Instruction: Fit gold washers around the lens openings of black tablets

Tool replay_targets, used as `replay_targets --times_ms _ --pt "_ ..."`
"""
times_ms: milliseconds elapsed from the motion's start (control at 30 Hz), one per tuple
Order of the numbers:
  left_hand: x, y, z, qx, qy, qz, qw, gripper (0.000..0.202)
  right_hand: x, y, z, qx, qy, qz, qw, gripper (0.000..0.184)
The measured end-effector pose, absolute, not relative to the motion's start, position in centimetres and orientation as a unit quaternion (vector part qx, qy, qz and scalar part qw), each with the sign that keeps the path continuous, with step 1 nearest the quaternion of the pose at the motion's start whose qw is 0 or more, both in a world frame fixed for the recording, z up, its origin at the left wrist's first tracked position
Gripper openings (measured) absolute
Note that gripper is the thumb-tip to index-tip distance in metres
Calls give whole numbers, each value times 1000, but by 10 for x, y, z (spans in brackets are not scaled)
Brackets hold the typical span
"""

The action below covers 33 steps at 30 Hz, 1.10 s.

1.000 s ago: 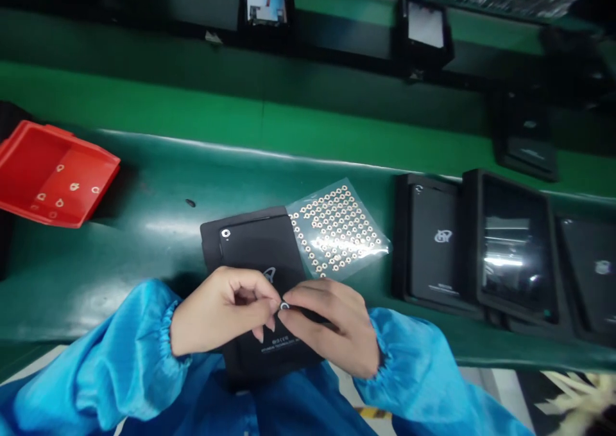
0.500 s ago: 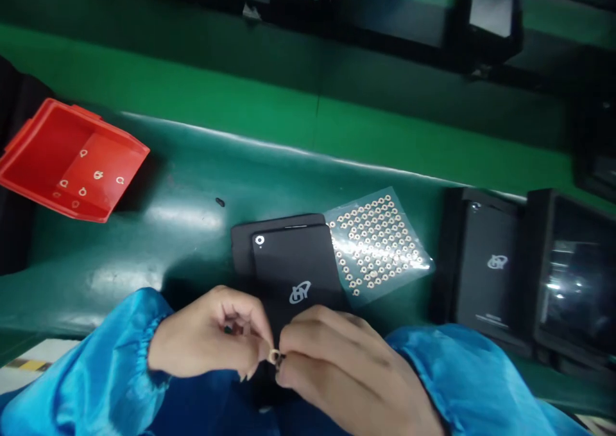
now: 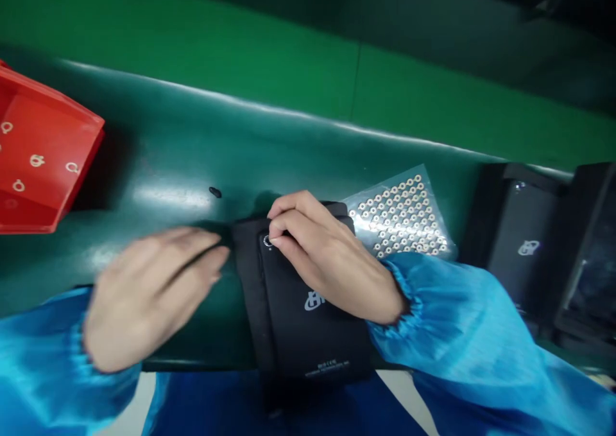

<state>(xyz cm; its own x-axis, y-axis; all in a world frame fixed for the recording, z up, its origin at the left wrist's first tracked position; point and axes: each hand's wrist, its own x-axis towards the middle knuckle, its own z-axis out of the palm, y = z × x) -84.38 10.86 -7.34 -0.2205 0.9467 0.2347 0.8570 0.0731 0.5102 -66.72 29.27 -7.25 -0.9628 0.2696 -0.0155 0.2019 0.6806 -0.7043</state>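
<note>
At near centre, I see a black tablet (image 3: 312, 333) lying logo-side up. My right hand (image 3: 334, 259) is at its far-left corner, fingertips bunched; I cannot tell whether they grip anything. Left, my left hand (image 3: 151, 295) blurs, fingers slightly parted, contents unclear. Right lies a ring-dotted sheet (image 3: 402, 214); far left, a red bin (image 3: 52, 134).

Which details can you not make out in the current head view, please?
All in the head view:
- Right hand: the hand itself hides whether it pinches anything at the tablet's upper corner.
- Left hand: too blurred to tell whether it holds something.
- Red bin: cut off by the left edge, so its rings cannot all be counted.
- Small dark piece: too small to identify.
- Tablet's small print: too tiny to read fully.
</note>
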Motion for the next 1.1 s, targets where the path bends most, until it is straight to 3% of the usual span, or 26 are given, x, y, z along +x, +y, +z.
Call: replay_targets --times_ms 133,600,1100 --pt "-813 126 -88 754 635 162 29 31 -668 290 -72 -114 -932 342 43 18" --pt "-811 128 -100 757 634 157 32 40 -670 300 -67 -165 -893 417 47 15" --pt "-815 128 -103 769 620 154 26 45 -668 294 -69 -170 -899 399 56 16"
